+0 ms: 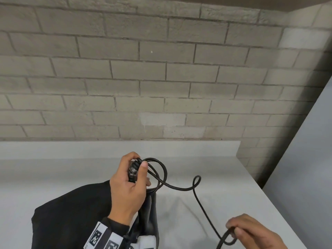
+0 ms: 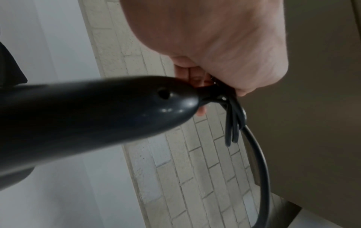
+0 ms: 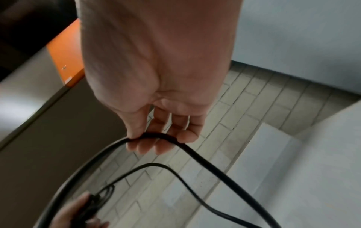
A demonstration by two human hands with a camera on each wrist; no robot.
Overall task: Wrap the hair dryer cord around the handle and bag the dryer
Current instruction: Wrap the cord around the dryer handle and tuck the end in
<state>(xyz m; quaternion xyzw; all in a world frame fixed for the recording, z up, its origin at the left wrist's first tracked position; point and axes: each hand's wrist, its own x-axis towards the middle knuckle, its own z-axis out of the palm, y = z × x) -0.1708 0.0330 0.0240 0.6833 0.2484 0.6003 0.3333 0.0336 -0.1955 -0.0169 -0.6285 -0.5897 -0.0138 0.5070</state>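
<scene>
My left hand [image 1: 130,178] grips the end of the black hair dryer's handle [image 1: 133,170], where a few turns of the black cord [image 1: 179,187] are wound. The dryer's dark body [image 2: 84,117] fills the left wrist view, and cord loops [image 2: 233,123] hang off the handle end beside my fingers [image 2: 192,74]. From the coil the cord runs right over the table in a small loop and down to my right hand [image 1: 249,230], which pinches it between thumb and fingers [image 3: 154,138]. A black bag [image 1: 71,212] lies under my left forearm.
A white table [image 1: 206,203] runs back to a grey brick wall [image 1: 143,78]. Its right edge slants toward the bottom right, with grey floor or panel beyond. An orange panel [image 3: 66,50] shows in the right wrist view.
</scene>
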